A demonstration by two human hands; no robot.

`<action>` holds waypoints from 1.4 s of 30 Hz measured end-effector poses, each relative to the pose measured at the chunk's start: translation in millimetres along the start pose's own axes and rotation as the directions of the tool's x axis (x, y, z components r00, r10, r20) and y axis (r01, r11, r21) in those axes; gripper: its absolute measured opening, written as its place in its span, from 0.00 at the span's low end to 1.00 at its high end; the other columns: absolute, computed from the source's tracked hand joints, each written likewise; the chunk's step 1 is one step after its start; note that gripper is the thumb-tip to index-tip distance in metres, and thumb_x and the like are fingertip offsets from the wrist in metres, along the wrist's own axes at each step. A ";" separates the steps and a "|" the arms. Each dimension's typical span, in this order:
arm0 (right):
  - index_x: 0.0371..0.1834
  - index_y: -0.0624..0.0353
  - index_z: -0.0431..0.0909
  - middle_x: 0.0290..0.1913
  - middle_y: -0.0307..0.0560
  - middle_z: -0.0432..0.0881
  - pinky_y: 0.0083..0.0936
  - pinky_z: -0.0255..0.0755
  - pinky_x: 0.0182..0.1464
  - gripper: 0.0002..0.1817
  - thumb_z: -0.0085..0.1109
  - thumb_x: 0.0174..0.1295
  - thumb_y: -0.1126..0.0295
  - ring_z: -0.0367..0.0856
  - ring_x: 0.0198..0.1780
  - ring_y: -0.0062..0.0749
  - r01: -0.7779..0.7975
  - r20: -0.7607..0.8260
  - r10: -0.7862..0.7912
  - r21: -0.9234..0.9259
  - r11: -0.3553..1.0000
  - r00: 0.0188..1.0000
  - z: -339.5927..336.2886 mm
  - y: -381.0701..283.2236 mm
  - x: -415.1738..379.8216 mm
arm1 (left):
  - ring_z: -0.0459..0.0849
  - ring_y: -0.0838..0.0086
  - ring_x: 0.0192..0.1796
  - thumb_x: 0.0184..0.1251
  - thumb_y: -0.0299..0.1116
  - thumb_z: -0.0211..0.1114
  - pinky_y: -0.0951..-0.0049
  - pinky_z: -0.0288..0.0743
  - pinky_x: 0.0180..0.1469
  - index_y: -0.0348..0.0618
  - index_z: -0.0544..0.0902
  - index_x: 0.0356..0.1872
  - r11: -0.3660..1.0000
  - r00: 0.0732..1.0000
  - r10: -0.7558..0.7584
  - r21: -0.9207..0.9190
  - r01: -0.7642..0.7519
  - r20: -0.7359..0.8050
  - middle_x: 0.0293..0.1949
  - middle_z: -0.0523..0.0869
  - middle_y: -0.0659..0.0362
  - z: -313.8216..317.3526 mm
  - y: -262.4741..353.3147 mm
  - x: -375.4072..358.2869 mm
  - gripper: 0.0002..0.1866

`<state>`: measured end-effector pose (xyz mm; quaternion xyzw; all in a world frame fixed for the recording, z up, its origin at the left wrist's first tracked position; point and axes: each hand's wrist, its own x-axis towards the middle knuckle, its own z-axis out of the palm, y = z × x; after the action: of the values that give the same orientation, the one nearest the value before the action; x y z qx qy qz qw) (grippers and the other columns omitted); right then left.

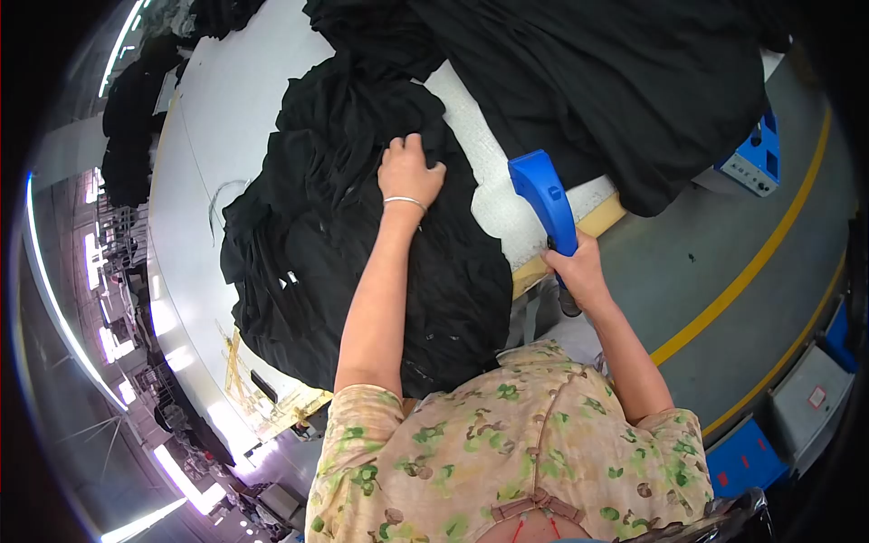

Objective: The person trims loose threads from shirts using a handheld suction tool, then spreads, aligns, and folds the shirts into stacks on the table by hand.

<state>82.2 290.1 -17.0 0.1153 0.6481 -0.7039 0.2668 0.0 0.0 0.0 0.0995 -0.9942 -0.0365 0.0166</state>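
My left hand [412,174], with a thin bracelet at the wrist, is on a heap of black cloth [317,190]. Its fingers curl down into the folds, and the fingertips are partly hidden. In my right hand [577,267] is a blue handheld device [546,195] with a curved body and a dark lower end. I cannot make out its exact kind. The device is held up beside the table edge, to the right of the heap and apart from it. Small white marks, perhaps labels, show on the cloth.
The white table [217,118] has a worn yellowish edge. More black fabric [615,81] covers its far right side and hangs over. A blue box with controls [753,158] stands beyond it. Bins [747,457] sit lower right, near yellow floor lines [724,303].
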 end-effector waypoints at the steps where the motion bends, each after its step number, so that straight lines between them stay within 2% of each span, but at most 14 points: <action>1: 0.32 0.62 0.76 0.24 0.36 0.76 0.22 0.71 0.29 0.06 0.64 0.53 0.80 0.75 0.25 0.19 0.003 0.004 -0.003 0.011 1.000 1.000 3.1 2.5 -0.1 | 0.85 0.48 0.50 0.50 0.39 0.74 0.57 0.81 0.54 0.37 0.80 0.54 0.995 0.997 0.027 -0.092 -0.033 -0.071 0.48 0.84 0.43 4.4 -18.6 3.2 0.29; 2: 0.31 0.62 0.76 0.24 0.36 0.76 0.21 0.70 0.29 0.06 0.63 0.53 0.80 0.75 0.25 0.18 0.006 0.008 -0.007 0.024 1.000 1.000 6.9 3.4 -0.3 | 0.85 0.46 0.48 0.51 0.40 0.73 0.58 0.80 0.54 0.31 0.82 0.53 0.968 1.000 0.021 -0.252 -0.023 -0.011 0.44 0.86 0.40 4.8 -38.4 7.6 0.29; 4: 0.30 0.61 0.76 0.24 0.36 0.76 0.21 0.70 0.29 0.06 0.64 0.53 0.79 0.75 0.24 0.18 -0.004 0.015 0.003 0.062 0.998 1.000 -1.8 3.9 2.2 | 0.88 0.56 0.49 0.55 0.37 0.74 0.65 0.79 0.56 0.28 0.82 0.56 0.788 0.995 -0.074 -0.608 0.099 0.066 0.47 0.89 0.43 7.0 -50.2 3.6 0.29; 5: 0.30 0.60 0.75 0.24 0.36 0.77 0.21 0.70 0.29 0.07 0.65 0.53 0.79 0.75 0.24 0.18 -0.010 0.021 0.008 0.081 0.997 1.000 -0.6 4.3 2.8 | 0.89 0.61 0.49 0.58 0.34 0.73 0.68 0.79 0.56 0.27 0.81 0.57 0.650 0.989 -0.076 -0.746 0.148 0.130 0.49 0.90 0.46 6.3 -58.8 1.9 0.28; 6: 0.30 0.60 0.75 0.24 0.36 0.76 0.21 0.70 0.28 0.07 0.65 0.53 0.79 0.75 0.24 0.18 -0.011 0.028 0.009 0.080 0.997 1.000 -2.4 5.4 2.3 | 0.86 0.71 0.48 0.62 0.28 0.73 0.73 0.78 0.55 0.29 0.83 0.55 0.399 0.970 -0.103 -0.884 0.242 0.219 0.48 0.90 0.56 -12.9 -41.9 -6.2 0.21; 9: 0.30 0.60 0.75 0.24 0.35 0.76 0.20 0.70 0.28 0.07 0.65 0.53 0.79 0.75 0.24 0.18 -0.018 0.056 0.014 0.080 0.997 0.998 -2.5 7.7 5.9 | 0.85 0.75 0.47 0.65 0.27 0.72 0.74 0.77 0.55 0.32 0.85 0.54 0.190 0.924 -0.217 -0.915 0.357 0.315 0.48 0.89 0.60 -20.4 -39.4 -19.7 0.18; 16: 0.31 0.60 0.75 0.25 0.34 0.75 0.19 0.69 0.28 0.07 0.65 0.53 0.79 0.75 0.24 0.17 -0.040 0.110 0.034 0.058 0.998 0.993 5.6 13.1 12.5 | 0.84 0.77 0.48 0.74 0.36 0.67 0.74 0.78 0.53 0.37 0.85 0.53 -0.031 0.898 -0.388 -0.977 0.213 0.208 0.48 0.88 0.61 -8.8 -41.8 -39.9 0.15; 19: 0.31 0.60 0.75 0.25 0.35 0.75 0.20 0.70 0.28 0.07 0.65 0.53 0.79 0.75 0.24 0.18 -0.057 0.123 0.052 0.038 0.998 0.991 8.2 7.0 13.3 | 0.84 0.76 0.49 0.76 0.37 0.65 0.73 0.78 0.54 0.37 0.84 0.55 -0.119 0.869 -0.422 -0.966 0.231 0.260 0.51 0.87 0.60 -8.4 -39.8 -38.7 0.16; 22: 0.31 0.60 0.75 0.25 0.35 0.76 0.20 0.70 0.28 0.07 0.65 0.53 0.79 0.75 0.24 0.18 -0.061 0.125 0.056 0.034 0.998 0.991 10.4 3.9 12.5 | 0.84 0.73 0.53 0.76 0.38 0.64 0.72 0.80 0.56 0.34 0.82 0.57 -0.132 0.839 -0.476 -0.964 0.229 0.264 0.53 0.87 0.57 -11.5 -35.8 -38.8 0.18; 25: 0.31 0.61 0.75 0.24 0.35 0.75 0.20 0.70 0.28 0.06 0.63 0.53 0.79 0.75 0.24 0.18 -0.068 0.110 0.065 0.024 0.997 0.992 8.0 3.7 12.3 | 0.84 0.68 0.57 0.78 0.39 0.62 0.69 0.79 0.61 0.31 0.80 0.59 -0.348 0.797 -0.463 -0.906 0.240 0.388 0.57 0.85 0.54 -7.9 -45.4 -41.0 0.21; 28: 0.29 0.61 0.74 0.24 0.34 0.74 0.20 0.69 0.28 0.06 0.62 0.52 0.80 0.74 0.24 0.17 -0.069 0.078 0.068 0.010 0.998 0.995 4.8 -1.0 11.0 | 0.82 0.65 0.62 0.80 0.41 0.57 0.66 0.76 0.66 0.30 0.78 0.61 -0.455 0.836 -0.342 -0.854 0.252 0.429 0.61 0.83 0.52 -8.1 -52.9 -44.1 0.22; 37: 0.29 0.61 0.73 0.25 0.33 0.73 0.22 0.69 0.29 0.07 0.63 0.52 0.79 0.73 0.25 0.18 -0.067 0.069 0.065 0.026 0.997 0.995 7.3 -2.4 7.0 | 0.80 0.62 0.65 0.82 0.43 0.52 0.65 0.71 0.71 0.30 0.78 0.63 -0.580 0.873 -0.217 -0.778 0.244 0.436 0.63 0.83 0.51 -15.3 -53.4 -48.9 0.24; 41: 0.31 0.63 0.74 0.24 0.35 0.73 0.27 0.71 0.33 0.07 0.63 0.51 0.77 0.75 0.27 0.21 0.044 0.121 -0.033 -0.091 0.995 0.992 14.9 -0.3 5.7 | 0.84 0.74 0.55 0.82 0.41 0.54 0.74 0.76 0.59 0.33 0.80 0.61 -0.516 0.850 -0.266 -0.812 0.272 0.454 0.58 0.85 0.58 -2.4 -60.2 -52.9 0.21; 42: 0.32 0.64 0.75 0.25 0.40 0.75 0.30 0.72 0.34 0.07 0.63 0.51 0.76 0.77 0.28 0.26 0.089 0.148 -0.069 -0.134 0.987 0.987 18.7 -4.1 4.3 | 0.84 0.77 0.52 0.82 0.40 0.55 0.77 0.76 0.56 0.34 0.81 0.61 -0.481 0.845 -0.289 -0.832 0.278 0.449 0.55 0.86 0.60 11.7 -68.1 -56.5 0.20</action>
<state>79.9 271.0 -13.3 0.0198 0.6792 -0.6732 0.2916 68.2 -54.6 -18.2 0.3138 -0.4489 -0.8326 0.0828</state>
